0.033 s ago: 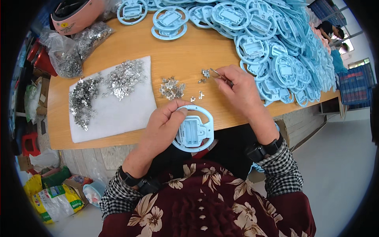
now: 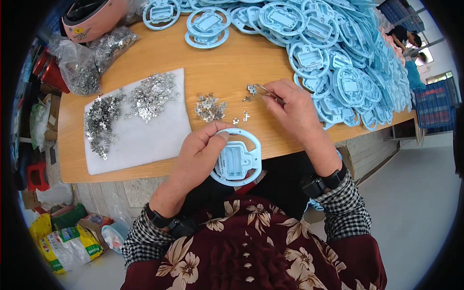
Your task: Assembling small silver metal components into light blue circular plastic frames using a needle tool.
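Observation:
My left hand grips a light-blue plastic ring-shaped part by its upper left rim. A rectangular compartment sits in the ring's middle, facing up, and the part is held at the table's front edge. My right hand is closed on slim metal tweezers, mostly hidden by the fingers. Their tip is beside a few small metal clips on the table; whether it touches one I cannot tell. Two loose metal pieces and a small heap of clips lie between my hands.
On the left, a white foam sheet bears two piles of metal clips. Bags of metal parts and a pink helmet stand behind it. A large heap of blue ring parts fills the right side. Another person is far right.

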